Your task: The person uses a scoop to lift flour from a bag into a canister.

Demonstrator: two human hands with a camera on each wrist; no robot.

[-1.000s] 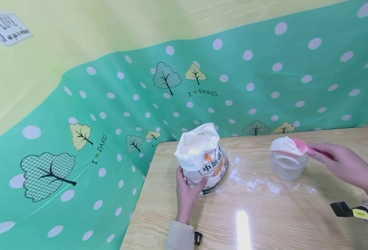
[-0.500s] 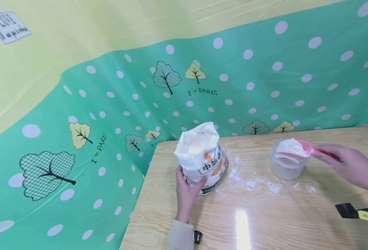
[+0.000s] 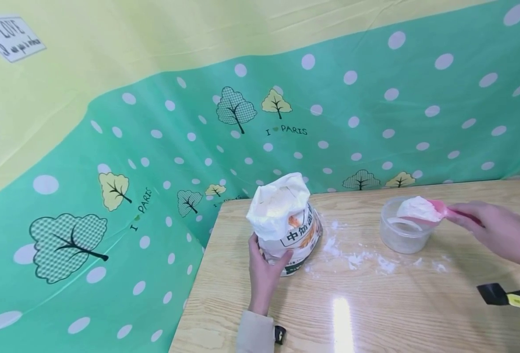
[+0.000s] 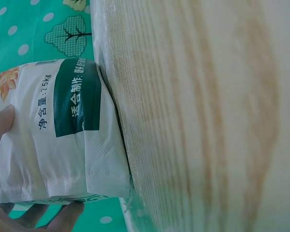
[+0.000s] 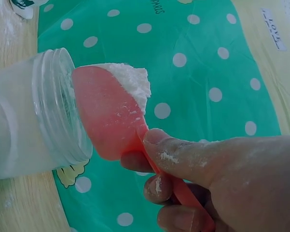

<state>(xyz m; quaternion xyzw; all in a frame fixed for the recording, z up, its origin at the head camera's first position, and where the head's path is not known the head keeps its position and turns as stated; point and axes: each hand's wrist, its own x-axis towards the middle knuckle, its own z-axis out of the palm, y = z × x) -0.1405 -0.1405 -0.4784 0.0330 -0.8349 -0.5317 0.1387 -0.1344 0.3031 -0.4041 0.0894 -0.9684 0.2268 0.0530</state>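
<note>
My left hand [image 3: 265, 277] grips the lower side of an upright flour bag [image 3: 301, 235], thumb in front, fingers round the far side. The bag's top stands open with white flour inside; in the left wrist view its printed base [image 4: 77, 96] shows. My right hand [image 3: 498, 230] holds a pink scoop [image 5: 106, 113] by its handle, thumb along the top and dusted with flour. White flour [image 5: 130, 79] is heaped in the scoop. A clear plastic jar [image 3: 404, 240] stands on the table, and the scoop is right over its open mouth.
Spilled flour [image 3: 354, 260] is scattered on the wooden table [image 3: 392, 314] between bag and jar. A green and yellow printed cloth [image 3: 330, 117] hangs behind the table and along its left side.
My right hand has moved the loaded scoop slightly to the right and down, from the jar's far left rim to over its mouth. The left hand and flour bag have stayed in place.
</note>
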